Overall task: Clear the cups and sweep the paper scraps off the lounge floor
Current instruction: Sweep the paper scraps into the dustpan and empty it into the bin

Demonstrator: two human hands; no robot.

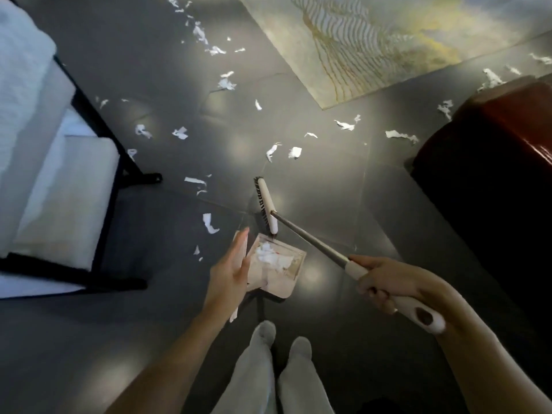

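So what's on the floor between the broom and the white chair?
Torn paper scraps lie scattered on the dark floor between the broom and the white chair, as the head view shows.

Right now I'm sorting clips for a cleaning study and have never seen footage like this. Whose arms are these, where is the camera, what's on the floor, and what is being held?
There is no machine here. A person films with a wide-angle camera worn on the head and pointing down, so the arms and the legs are their own. This is the only view.

The right hand grips the handle of a broom. The broom's brush head is close to the lip of a dustpan, which holds some paper scraps. The left hand is beside the dustpan with its fingers straight; whether it touches the pan's handle is unclear.

Many more scraps lie over the dark floor. A white chair stands at the left, a rug lies at the top, and dark furniture is at the right. No cups show.
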